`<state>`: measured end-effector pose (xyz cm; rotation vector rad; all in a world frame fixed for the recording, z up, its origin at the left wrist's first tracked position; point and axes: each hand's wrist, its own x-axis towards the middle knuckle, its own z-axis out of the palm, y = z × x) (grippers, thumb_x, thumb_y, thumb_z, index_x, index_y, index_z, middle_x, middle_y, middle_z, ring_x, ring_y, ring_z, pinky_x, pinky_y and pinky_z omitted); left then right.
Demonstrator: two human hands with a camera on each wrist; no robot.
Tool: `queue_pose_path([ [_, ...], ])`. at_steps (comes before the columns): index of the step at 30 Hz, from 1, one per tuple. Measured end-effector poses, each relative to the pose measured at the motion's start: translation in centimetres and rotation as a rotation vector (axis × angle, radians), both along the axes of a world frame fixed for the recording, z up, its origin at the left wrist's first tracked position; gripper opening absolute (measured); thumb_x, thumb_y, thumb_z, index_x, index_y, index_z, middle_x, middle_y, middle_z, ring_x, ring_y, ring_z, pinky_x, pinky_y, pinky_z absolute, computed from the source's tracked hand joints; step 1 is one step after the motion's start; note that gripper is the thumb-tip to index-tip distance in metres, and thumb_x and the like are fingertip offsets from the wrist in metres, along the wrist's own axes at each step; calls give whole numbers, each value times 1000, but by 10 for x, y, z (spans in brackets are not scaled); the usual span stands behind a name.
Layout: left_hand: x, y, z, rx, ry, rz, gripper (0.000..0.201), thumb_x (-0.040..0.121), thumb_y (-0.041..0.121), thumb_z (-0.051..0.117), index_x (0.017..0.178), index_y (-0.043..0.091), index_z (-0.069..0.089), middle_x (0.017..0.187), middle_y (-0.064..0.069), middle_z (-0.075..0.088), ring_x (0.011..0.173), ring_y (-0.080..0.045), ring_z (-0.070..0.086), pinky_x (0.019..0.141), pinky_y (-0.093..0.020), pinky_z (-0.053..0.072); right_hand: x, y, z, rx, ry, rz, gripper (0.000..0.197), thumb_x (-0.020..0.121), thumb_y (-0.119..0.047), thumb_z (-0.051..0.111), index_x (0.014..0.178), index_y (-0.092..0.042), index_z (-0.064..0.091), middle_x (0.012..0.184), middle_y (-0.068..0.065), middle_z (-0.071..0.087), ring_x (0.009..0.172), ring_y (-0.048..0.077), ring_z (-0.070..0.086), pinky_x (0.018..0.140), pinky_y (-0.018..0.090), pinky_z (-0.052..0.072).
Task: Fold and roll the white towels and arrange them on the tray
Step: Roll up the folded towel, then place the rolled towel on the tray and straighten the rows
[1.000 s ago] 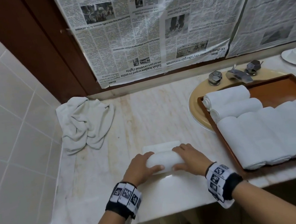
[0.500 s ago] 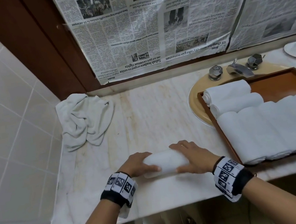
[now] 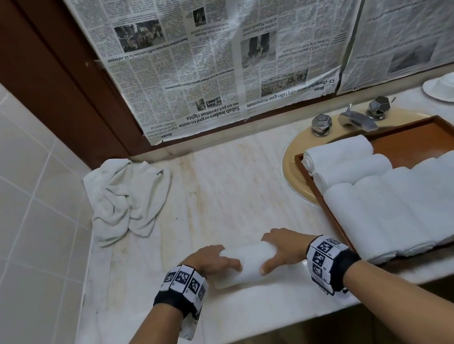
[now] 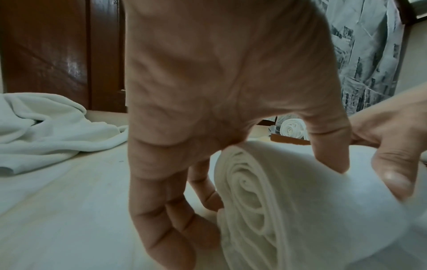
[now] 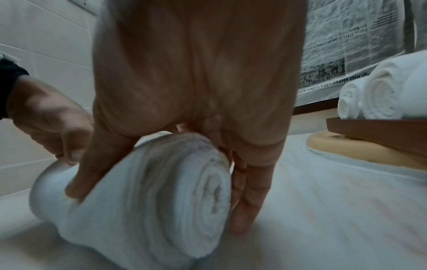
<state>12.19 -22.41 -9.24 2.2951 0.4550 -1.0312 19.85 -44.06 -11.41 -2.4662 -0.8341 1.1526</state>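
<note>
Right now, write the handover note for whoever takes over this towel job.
Left hand: grips the left end of the rolled towel, fingers curled behind it.
Right hand: grips the right end.
The roll lies on the counter, fully wound.
Done: finished rolls fill the near side of the tray over the sink.
Left: set this roll on the tray, then fold and roll the crumpled towel at the counter's far left.

Both bare forearms wear black wristbands (image 3: 176,299) carrying white blocks printed with black square-patterned markers (image 3: 324,254)
</note>
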Motion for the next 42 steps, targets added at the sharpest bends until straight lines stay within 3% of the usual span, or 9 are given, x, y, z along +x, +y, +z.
queue_pose_path([
  [4,-3,-5,-3,24,62,-57,67,60,63,69,113,22,61,114,0,64,102,-21,62,75,-30,48,-7,-10,0,37,19,-20,75,69,-58,80,126,-18,52,118,1,53,108,20,53,91,34,46],
  [7,-9,-12,-7,-11,41,-32,65,63,58,70,115,21,60,113,1,64,103,-20,62,88,-37,56,-8,-21,-3,99,24,-47,76,69,-55,83,128,-20,50,118,-1,50,108,17,51,88,30,44],
  [10,-15,-19,-6,-51,-8,-3,58,71,53,71,118,24,56,115,1,62,103,-18,61,87,-35,57,-9,-32,-1,175,13,-87,76,67,-54,84,129,-26,49,116,-6,46,109,15,48,91,31,43],
  [13,-17,-22,-1,-61,-87,-37,57,76,53,71,124,30,52,120,3,61,105,-17,60,88,-31,52,-7,-43,2,250,-18,-129,73,66,-54,84,128,-33,51,117,-7,48,111,14,48,96,34,44],
  [17,-13,-26,12,-107,-223,-102,77,70,56,78,136,37,43,125,6,58,109,-16,57,88,-30,48,2,-54,15,313,-93,-169,72,65,-56,84,129,-40,53,121,-8,52,114,12,48,100,33,42],
  [23,10,-28,34,-118,-435,-221,77,61,54,86,127,38,49,118,9,60,107,-16,58,91,-38,52,16,-68,42,346,-198,-211,77,61,-70,79,129,-42,54,119,-14,54,113,9,50,100,35,42],
  [29,38,-41,50,-142,-550,-301,74,60,60,83,124,42,50,115,13,62,104,-11,58,88,-35,53,22,-92,74,412,-263,-298,73,65,-55,86,129,-35,58,122,-15,57,111,5,52,95,26,43],
  [39,99,-119,71,-187,-626,-371,71,62,58,81,125,41,52,115,12,62,102,-11,60,78,-33,57,68,-176,90,406,-321,-370,76,63,-60,84,131,-38,56,120,-15,55,113,6,49,97,26,40],
  [42,125,-160,75,-181,-665,-385,70,66,56,83,127,38,54,118,13,62,106,-10,58,85,-31,53,94,-218,92,416,-342,-350,76,62,-63,83,129,-40,57,120,-15,55,114,6,48,100,27,40],
])
